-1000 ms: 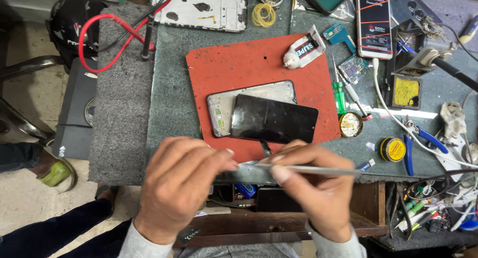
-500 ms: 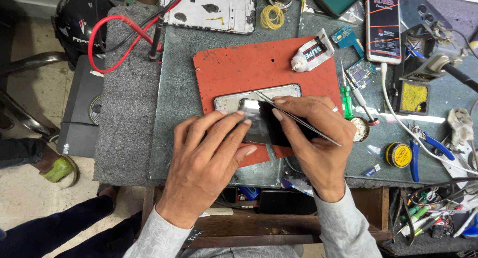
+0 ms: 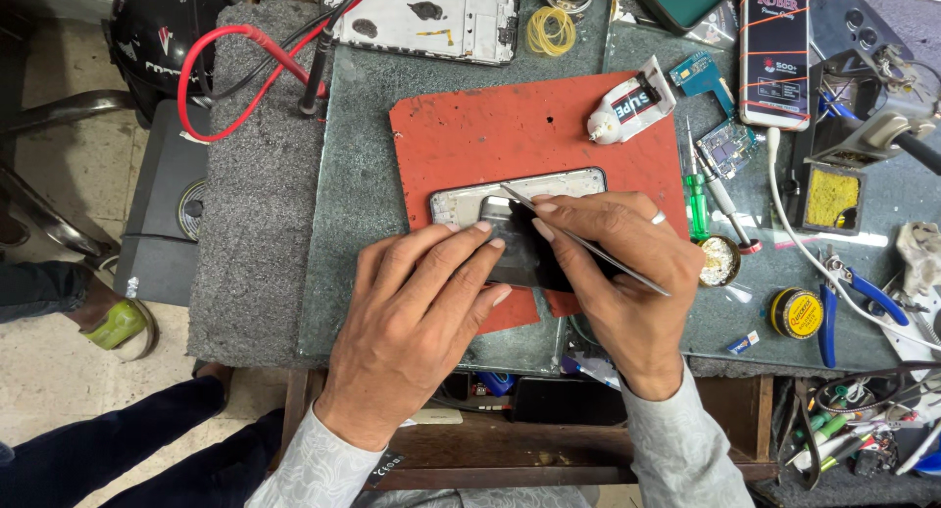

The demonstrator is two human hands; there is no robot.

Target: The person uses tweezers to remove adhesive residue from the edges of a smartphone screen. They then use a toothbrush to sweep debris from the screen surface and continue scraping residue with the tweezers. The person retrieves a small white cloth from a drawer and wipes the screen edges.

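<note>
Pinching tweezers (image 3: 588, 241), right hand (image 3: 618, 273) works the phone (image 3: 520, 228) — left hand (image 3: 421, 302) spread, pressing it down.

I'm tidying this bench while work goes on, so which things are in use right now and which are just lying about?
In use:
left hand pressing the dark screen panel
right hand holding thin metal tweezers
phone frame
red mat

Lying about:
glue tube
green screwdriver
yellow rubber bands
blue pliers
solder reel

Both hands, left hand (image 3: 417, 317) and right hand (image 3: 618, 273), are bare, with pale grey patterned sleeves (image 3: 676, 449) at the wrists, a ring (image 3: 660, 217) on the right, and dark trousers (image 3: 127, 449).
</note>
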